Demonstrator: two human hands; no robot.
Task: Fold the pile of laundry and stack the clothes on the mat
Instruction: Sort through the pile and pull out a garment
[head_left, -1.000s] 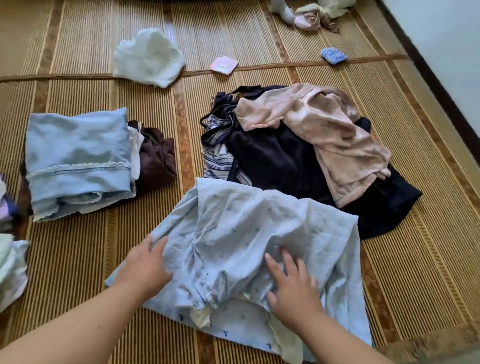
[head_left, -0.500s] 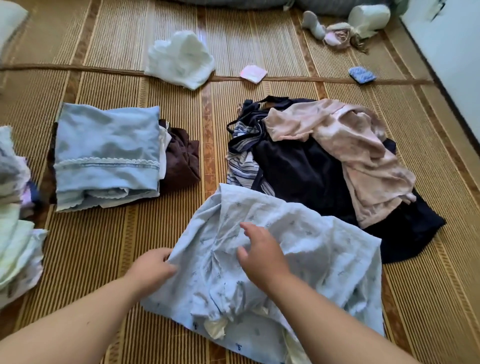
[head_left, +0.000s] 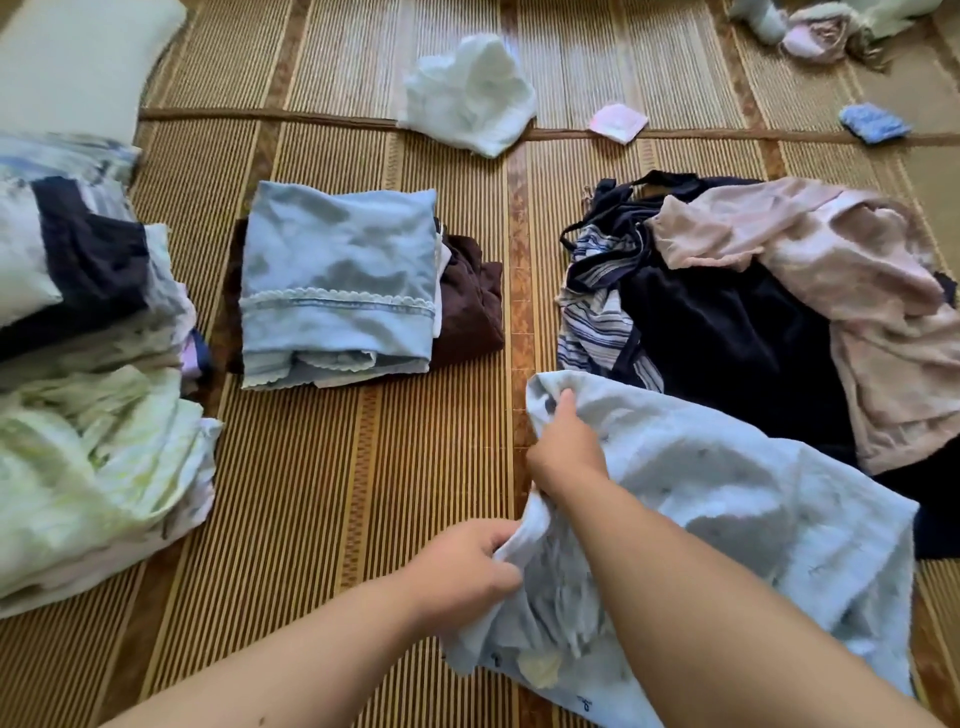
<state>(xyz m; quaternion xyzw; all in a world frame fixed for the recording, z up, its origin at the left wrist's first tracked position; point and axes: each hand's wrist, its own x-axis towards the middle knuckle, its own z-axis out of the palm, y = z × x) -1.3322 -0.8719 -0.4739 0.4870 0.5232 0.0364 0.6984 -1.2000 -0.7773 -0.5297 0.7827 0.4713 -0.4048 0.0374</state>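
A: Which step is this?
B: Folding, I'd judge. The left hand (head_left: 467, 566) pinches the near left edge of the pale blue printed cotton garment (head_left: 727, 519), which lies rumpled on the woven straw mat (head_left: 363, 493); the right hand (head_left: 569, 449) grips its far corner.
A: Next?
B: Probably draw that edge taut, before the unfolded dark and pink laundry pile (head_left: 753, 312) beyond.

We're on the floor of a home here, a living or sleeping room: woven straw mat (head_left: 363, 493) laid in bordered strips covers it wall to wall. A pale pillow (head_left: 67, 57) sits at the far left corner, and household clothes lie about, folded stacks (head_left: 337, 280) on one side, a loose heap (head_left: 753, 312) on the other.
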